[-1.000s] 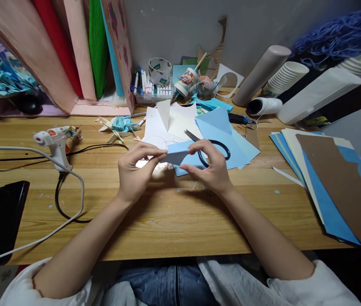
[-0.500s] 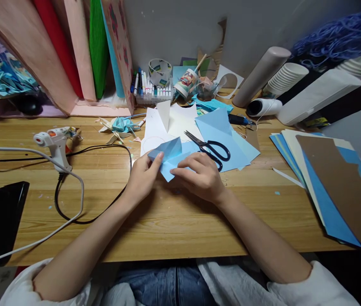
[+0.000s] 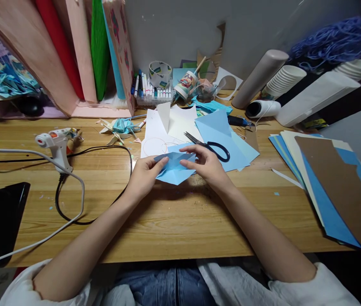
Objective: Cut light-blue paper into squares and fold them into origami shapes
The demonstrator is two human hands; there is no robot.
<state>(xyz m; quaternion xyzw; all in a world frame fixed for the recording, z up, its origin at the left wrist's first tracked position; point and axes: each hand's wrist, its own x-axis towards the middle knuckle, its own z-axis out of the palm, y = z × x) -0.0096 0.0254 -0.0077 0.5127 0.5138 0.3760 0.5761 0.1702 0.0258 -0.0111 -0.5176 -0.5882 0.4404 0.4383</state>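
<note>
A creased piece of light blue paper [image 3: 176, 175] is between my hands above the near part of the white sheets. My left hand [image 3: 144, 173] pinches its left end, thumb on top and fingers underneath. My right hand [image 3: 208, 165] grips the right end, with thumb and index finger at its edge. Just beyond my right hand lie black-handled scissors [image 3: 218, 151], one handle partly hidden by the hand. They rest on light blue sheets [image 3: 215, 123]. White paper [image 3: 153, 127] with drawn circles lies behind the held piece.
To the left are a hot glue gun [image 3: 56, 148] with looping cables and a black tablet-like device [image 3: 0, 221]. A marker box [image 3: 153, 95], paper cups [image 3: 285, 83] and a grey roll [image 3: 260, 78] stand at the back. Stacked coloured sheets [image 3: 336, 187] lie at right.
The blue paper has turned and spread wider, its raised flap now lower. My right hand has moved up slightly to the paper's right edge; my left hand stays at the left end.
</note>
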